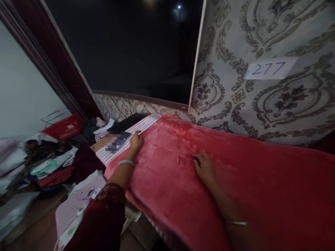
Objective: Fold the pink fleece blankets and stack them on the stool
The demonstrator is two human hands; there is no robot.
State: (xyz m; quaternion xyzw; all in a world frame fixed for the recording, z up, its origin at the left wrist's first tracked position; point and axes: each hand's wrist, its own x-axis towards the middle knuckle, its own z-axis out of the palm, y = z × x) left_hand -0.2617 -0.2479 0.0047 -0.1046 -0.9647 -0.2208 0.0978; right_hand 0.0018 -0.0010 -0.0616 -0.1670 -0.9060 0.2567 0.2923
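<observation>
Across the middle of your view lay a red plush blanket point(251, 188), spread over a long raised surface and running off toward 4 o'clock, with a pink-and-white striped cloth point(146, 124) showing along its far edge at 9 o'clock. Your left hand point(135, 142) rested on the plush at 8 o'clock, its fingers lying close together with the tips at the stripes, pinching nothing. A thin silver bangle point(126, 162) circled that wrist, and a dark maroon sleeve point(102, 219) covered the arm nearer you at 7 o'clock. Your right hand point(205, 169) lay on the blanket at 4 o'clock, fingers bunched and pressed into the pile; you could not tell whether they pinched a fold. Just beyond your left hand, a pixelated patch point(115, 143) hid whatever lay there. Farther out at 9 o'clock sat a red plastic basket point(62, 127) beside a heap of mixed clothes point(49, 164). At 2 o'clock, grey damask wallpaper point(225, 94) carried a white paper label point(269, 68) marked 277 in blue.
</observation>
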